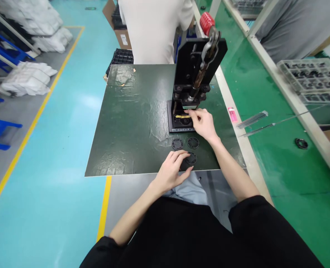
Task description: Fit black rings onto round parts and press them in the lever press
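Observation:
A black hand press (192, 70) with a red-gripped lever (207, 23) stands upright on the dark green table (125, 123). My right hand (203, 122) reaches into the press from the right, fingertips close together under its ram, near a yellow strip (183, 117); what they hold, if anything, is too small to tell. In front of the base lie two round black parts, one at left (177, 144) and one at right (193, 142). Nearer the table's front edge, my left hand (173, 171) has thumb and fingers apart, its fingertips at a third round black part (192, 158).
Behind the table a person in a white shirt (155, 31) sits beside a cardboard box (123, 38) and black trays (121, 58). To the right, a green workbench (282, 163) bears a black ring (301, 143), thin metal rods (252, 119) and a clear parts case (312, 76).

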The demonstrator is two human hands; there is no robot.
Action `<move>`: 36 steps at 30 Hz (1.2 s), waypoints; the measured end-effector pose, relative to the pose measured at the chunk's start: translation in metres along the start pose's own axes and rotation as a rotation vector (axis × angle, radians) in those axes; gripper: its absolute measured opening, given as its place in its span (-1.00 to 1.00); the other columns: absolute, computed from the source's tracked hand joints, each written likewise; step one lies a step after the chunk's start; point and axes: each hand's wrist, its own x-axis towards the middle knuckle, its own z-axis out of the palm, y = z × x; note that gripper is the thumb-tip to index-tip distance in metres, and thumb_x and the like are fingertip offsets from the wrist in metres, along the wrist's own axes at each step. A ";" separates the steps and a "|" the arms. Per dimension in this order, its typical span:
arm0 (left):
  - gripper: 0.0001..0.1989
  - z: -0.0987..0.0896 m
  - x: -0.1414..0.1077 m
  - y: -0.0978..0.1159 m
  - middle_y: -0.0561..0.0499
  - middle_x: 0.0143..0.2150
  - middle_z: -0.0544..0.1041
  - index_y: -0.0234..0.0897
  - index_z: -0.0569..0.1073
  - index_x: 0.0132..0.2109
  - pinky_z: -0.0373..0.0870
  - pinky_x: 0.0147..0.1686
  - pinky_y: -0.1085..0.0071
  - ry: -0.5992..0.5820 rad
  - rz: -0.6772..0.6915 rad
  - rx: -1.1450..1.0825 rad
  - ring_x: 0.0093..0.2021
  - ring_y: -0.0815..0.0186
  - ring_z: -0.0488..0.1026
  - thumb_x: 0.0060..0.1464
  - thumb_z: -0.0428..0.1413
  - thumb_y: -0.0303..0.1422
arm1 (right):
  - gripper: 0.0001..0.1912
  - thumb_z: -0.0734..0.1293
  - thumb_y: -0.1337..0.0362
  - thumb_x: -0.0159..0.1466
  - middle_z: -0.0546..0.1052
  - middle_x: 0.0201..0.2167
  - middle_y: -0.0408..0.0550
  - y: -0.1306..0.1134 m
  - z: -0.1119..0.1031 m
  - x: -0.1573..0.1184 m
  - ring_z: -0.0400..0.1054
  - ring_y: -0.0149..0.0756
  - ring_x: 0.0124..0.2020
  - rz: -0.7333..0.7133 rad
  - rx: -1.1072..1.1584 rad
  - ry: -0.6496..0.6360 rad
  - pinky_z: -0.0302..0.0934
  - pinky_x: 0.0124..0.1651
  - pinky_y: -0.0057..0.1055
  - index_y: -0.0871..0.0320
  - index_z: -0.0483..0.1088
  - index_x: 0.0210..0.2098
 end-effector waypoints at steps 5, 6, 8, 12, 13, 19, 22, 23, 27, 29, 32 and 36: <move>-0.64 0.003 0.001 -0.001 -0.06 0.08 0.63 -0.18 0.37 0.20 0.61 -0.14 0.26 -0.007 0.012 0.040 -0.03 0.19 0.54 0.31 0.18 -0.33 | -0.49 0.20 -0.12 0.47 0.62 -0.23 0.02 -0.010 -0.039 -0.054 0.45 -0.20 -0.25 0.134 0.153 0.116 0.34 -0.16 -0.25 0.08 0.64 -0.03; -0.66 0.005 0.002 -0.001 -0.05 0.04 0.65 -0.18 0.38 0.19 0.60 -0.14 0.27 0.013 0.006 0.056 -0.05 0.20 0.55 0.32 0.19 -0.32 | -0.53 0.25 -0.11 0.45 0.62 -0.22 0.01 -0.012 -0.045 -0.071 0.45 -0.22 -0.28 0.183 0.191 0.148 0.34 -0.20 -0.27 0.08 0.63 -0.03; -0.68 0.008 0.002 0.002 -0.05 -0.06 0.67 -0.19 0.42 0.14 0.58 -0.16 0.28 0.068 -0.006 0.118 -0.09 0.20 0.57 0.31 0.22 -0.25 | -0.58 0.33 -0.08 0.41 0.59 -0.29 -0.02 -0.017 -0.053 -0.101 0.41 -0.27 -0.36 0.302 0.269 0.231 0.31 -0.29 -0.31 0.09 0.63 -0.07; -0.59 0.015 0.005 0.010 -0.07 -0.14 0.66 -0.22 0.47 0.05 0.53 -0.26 0.30 0.161 -0.062 0.287 -0.15 0.17 0.58 0.23 0.28 -0.06 | -0.64 0.39 -0.05 0.36 0.42 -0.54 -0.15 -0.026 -0.056 -0.139 0.23 -0.39 -0.55 0.493 0.397 0.322 0.15 -0.48 -0.40 0.11 0.63 -0.23; -0.56 0.016 0.005 0.011 -0.08 -0.13 0.66 -0.23 0.47 0.06 0.53 -0.27 0.30 0.170 -0.070 0.303 -0.14 0.17 0.58 0.20 0.29 -0.03 | -0.64 0.39 -0.05 0.37 0.39 -0.56 -0.16 -0.027 -0.057 -0.142 0.21 -0.40 -0.56 0.511 0.432 0.310 0.13 -0.49 -0.41 0.11 0.63 -0.26; -0.45 0.014 0.010 0.004 -0.03 0.02 0.66 -0.21 0.41 0.18 0.58 -0.10 0.31 0.058 -0.066 0.145 -0.11 0.22 0.58 0.14 0.36 -0.14 | -0.64 0.49 -0.02 0.28 0.56 -0.32 -0.06 -0.027 -0.060 -0.145 0.39 -0.38 -0.39 0.562 0.720 0.108 0.38 -0.29 -0.40 0.08 0.64 -0.08; -0.48 0.012 0.011 -0.001 0.04 -0.06 0.68 -0.17 0.44 0.17 0.58 -0.16 0.35 0.031 -0.089 0.106 -0.23 0.28 0.56 0.11 0.39 -0.25 | -0.64 0.46 0.02 0.32 0.62 -0.22 -0.02 -0.025 -0.057 -0.147 0.46 -0.34 -0.32 0.479 0.709 0.061 0.46 -0.19 -0.35 0.06 0.63 0.02; -0.51 0.012 0.011 -0.002 0.06 -0.06 0.69 -0.15 0.45 0.15 0.58 -0.18 0.36 0.030 -0.098 0.102 -0.24 0.29 0.55 0.12 0.39 -0.26 | -0.67 0.44 0.04 0.35 0.63 -0.23 -0.02 -0.026 -0.055 -0.147 0.46 -0.34 -0.32 0.431 0.670 0.068 0.47 -0.18 -0.34 0.06 0.64 0.01; -0.61 0.014 0.010 -0.002 0.08 0.02 0.69 -0.12 0.47 0.10 0.60 -0.15 0.32 0.039 -0.110 0.097 -0.18 0.26 0.56 0.17 0.34 -0.25 | -0.76 0.40 0.12 0.40 0.65 -0.28 -0.02 -0.027 -0.047 -0.149 0.48 -0.35 -0.39 0.298 0.596 0.094 0.50 -0.27 -0.37 0.08 0.66 -0.07; -0.61 0.015 0.009 -0.002 0.07 0.04 0.68 -0.12 0.46 0.12 0.60 -0.14 0.31 0.039 -0.108 0.099 -0.15 0.25 0.56 0.19 0.32 -0.23 | -0.79 0.42 0.15 0.38 0.66 -0.29 -0.03 -0.027 -0.045 -0.148 0.50 -0.36 -0.40 0.294 0.634 0.107 0.53 -0.26 -0.38 0.09 0.66 -0.11; -0.60 0.015 0.007 -0.001 0.05 0.04 0.68 -0.13 0.45 0.14 0.60 -0.13 0.30 0.034 -0.101 0.108 -0.14 0.25 0.56 0.21 0.31 -0.22 | -0.75 0.50 0.13 0.30 0.67 -0.23 -0.02 -0.026 -0.043 -0.148 0.58 -0.29 -0.27 0.327 0.698 0.130 0.59 -0.14 -0.33 0.11 0.65 -0.09; -0.61 0.014 0.008 -0.001 0.05 0.04 0.68 -0.13 0.45 0.13 0.60 -0.13 0.30 0.031 -0.099 0.116 -0.13 0.24 0.55 0.21 0.30 -0.23 | -0.75 0.54 0.12 0.24 0.68 -0.29 -0.03 -0.028 -0.040 -0.148 0.57 -0.31 -0.38 0.398 0.662 0.242 0.59 -0.21 -0.35 0.14 0.66 -0.17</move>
